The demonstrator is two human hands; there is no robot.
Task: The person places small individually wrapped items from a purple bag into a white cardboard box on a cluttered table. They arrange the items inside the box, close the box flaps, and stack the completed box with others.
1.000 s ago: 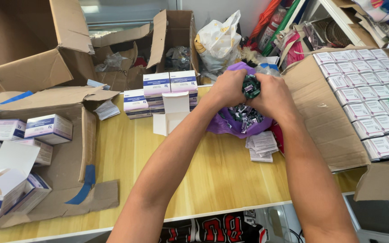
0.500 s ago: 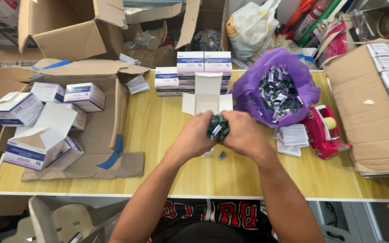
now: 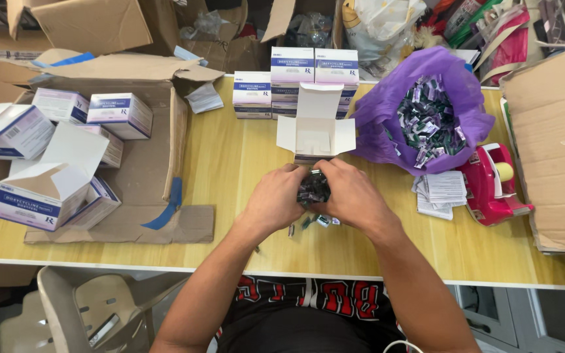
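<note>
— What can't you make out?
— The bundle of small packets (image 3: 313, 188): both hands' fingers (image 3: 299, 178) cover most of it.
— And right of the purple bag (image 3: 387, 124)?
— The big cardboard box (image 3: 557, 150) runs off the edge.

Wooden table (image 3: 243, 163), purple bag (image 3: 387, 124), red tape dispenser (image 3: 492, 186), flattened cardboard (image 3: 145, 170)

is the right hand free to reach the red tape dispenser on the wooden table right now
Probably not yet: the right hand and left hand together cup a bundle of small dark packets. The red tape dispenser sits unobstructed to its right.
</note>
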